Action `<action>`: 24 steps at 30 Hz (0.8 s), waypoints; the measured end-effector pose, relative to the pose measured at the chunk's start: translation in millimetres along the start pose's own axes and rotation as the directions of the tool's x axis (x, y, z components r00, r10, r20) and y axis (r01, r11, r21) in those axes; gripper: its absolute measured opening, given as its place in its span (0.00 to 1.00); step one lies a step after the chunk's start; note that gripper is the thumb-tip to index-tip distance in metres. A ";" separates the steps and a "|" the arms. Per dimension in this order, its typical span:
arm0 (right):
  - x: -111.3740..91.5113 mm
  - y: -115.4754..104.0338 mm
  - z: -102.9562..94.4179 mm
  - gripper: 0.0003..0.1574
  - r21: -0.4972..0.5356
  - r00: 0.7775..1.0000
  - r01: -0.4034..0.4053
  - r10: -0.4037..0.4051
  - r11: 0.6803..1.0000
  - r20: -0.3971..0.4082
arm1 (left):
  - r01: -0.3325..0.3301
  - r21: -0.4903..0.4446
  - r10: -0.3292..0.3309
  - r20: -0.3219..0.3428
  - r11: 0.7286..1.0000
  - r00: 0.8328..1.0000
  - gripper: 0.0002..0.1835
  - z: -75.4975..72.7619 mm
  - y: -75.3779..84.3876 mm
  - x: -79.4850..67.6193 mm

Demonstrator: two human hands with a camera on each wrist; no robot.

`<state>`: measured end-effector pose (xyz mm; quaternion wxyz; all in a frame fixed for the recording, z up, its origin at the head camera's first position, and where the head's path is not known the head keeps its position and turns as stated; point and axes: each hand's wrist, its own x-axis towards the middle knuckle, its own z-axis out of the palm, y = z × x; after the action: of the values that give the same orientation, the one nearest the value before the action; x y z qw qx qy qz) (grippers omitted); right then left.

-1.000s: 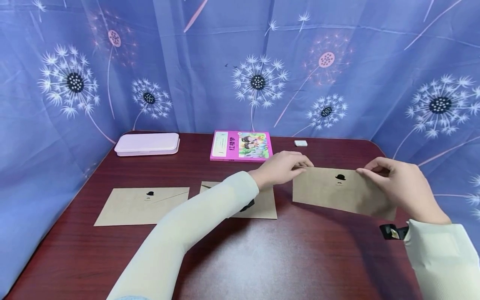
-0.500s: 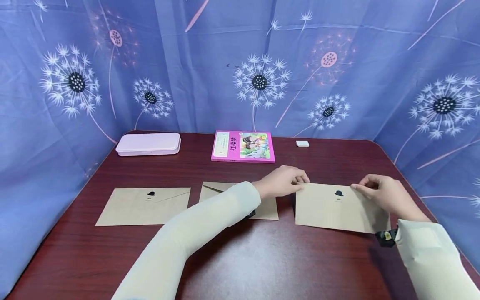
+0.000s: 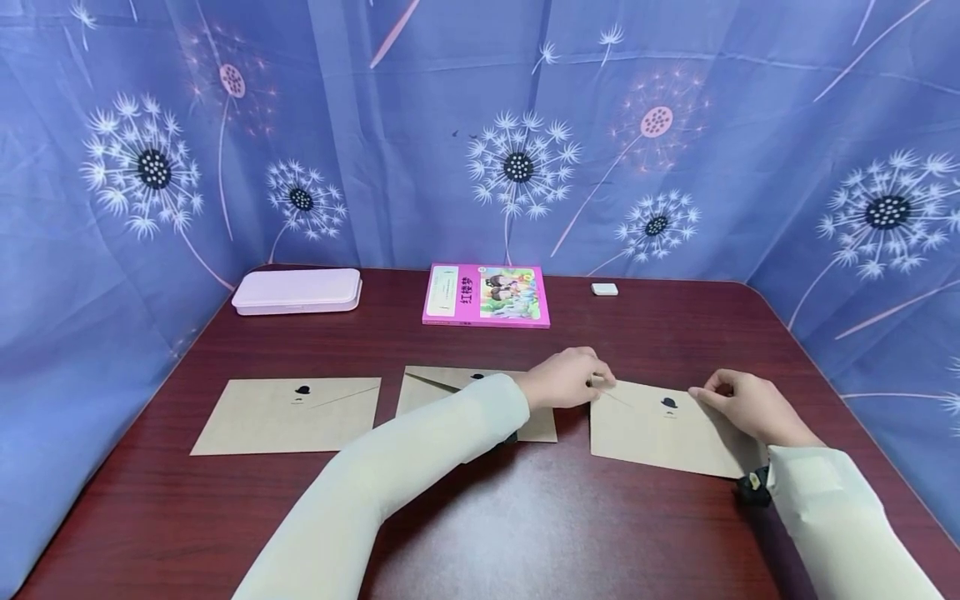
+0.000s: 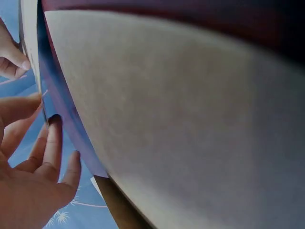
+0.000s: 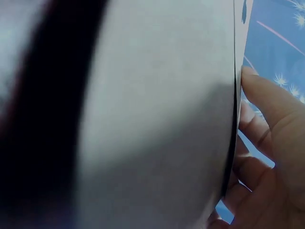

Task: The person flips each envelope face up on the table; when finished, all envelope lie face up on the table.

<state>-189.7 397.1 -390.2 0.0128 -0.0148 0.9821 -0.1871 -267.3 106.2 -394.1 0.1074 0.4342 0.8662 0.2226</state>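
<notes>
Three brown kraft envelopes with a small black hat print lie in a row in the head view. My left hand (image 3: 566,379) pinches the upper left corner of the right envelope (image 3: 660,437); the left wrist view shows its edge between thumb and fingers. Along the same top edge, my right hand (image 3: 750,407) pinches farther right, its thumb on the near face. That envelope's lower edge appears low, at or close to the table. My left forearm partly covers the middle envelope (image 3: 536,427). Farther left is the left envelope (image 3: 277,429), lying flat.
At the back of the dark red table (image 3: 600,533) lie a pale pink pencil case (image 3: 297,291), a pink book (image 3: 486,296) and a small white block (image 3: 604,289). A blue dandelion-print curtain (image 3: 405,150) encloses the back and sides.
Both hands have lowered the right envelope toward the table and drawn it nearer. The right hand has also moved left. The other envelopes stay in place.
</notes>
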 end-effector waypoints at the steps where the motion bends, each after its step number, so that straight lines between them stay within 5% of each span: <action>1: 0.0 0.1 1.1 0.21 -0.006 1.000 0.003 -0.003 1.000 -0.002 | 0.002 0.014 -0.002 0.012 1.000 1.000 0.16 0.1 0.4 0.0; 8: -1.1 1.5 3.1 0.20 -0.010 0.999 0.012 -0.011 1.000 0.039 | 0.015 0.104 -0.026 0.104 0.994 0.994 0.32 1.1 4.6 -1.1; 16: -8.5 8.7 2.4 0.22 0.041 0.989 0.137 -0.138 0.990 0.044 | 0.046 0.147 -0.061 0.104 0.988 0.993 0.33 0.8 8.6 -2.2; 24: -16.3 7.3 3.5 0.28 0.060 0.988 0.128 -0.132 0.990 0.081 | 0.090 0.193 -0.115 0.123 0.977 0.986 0.32 0.5 13.6 -4.2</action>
<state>-173.5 403.2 -395.8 0.0427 -0.0864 0.9721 -0.2138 -255.1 110.1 -388.1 0.1352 0.4111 0.8954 0.1051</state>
